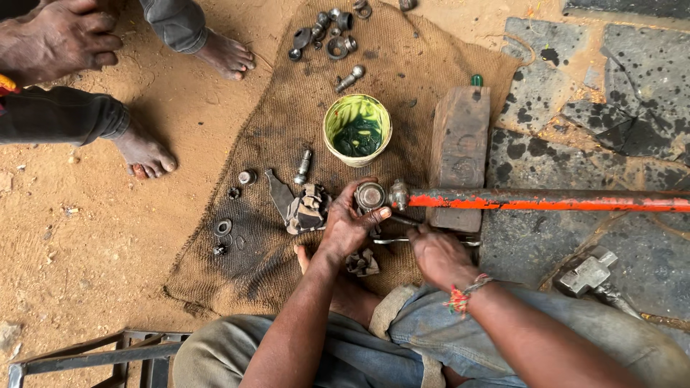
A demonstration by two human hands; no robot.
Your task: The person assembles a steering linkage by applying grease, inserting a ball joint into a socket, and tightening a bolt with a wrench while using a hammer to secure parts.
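While the brown burlap sacking [287, 129] covers sandy ground, a long orange-painted steel rod [560, 200] rests on a worn wooden block [460, 144]; the left hand [348, 224] cups its round metal socket end [371, 195], the right hand [438, 253] closes around a thin tool, green grease tub [357, 129] nearby
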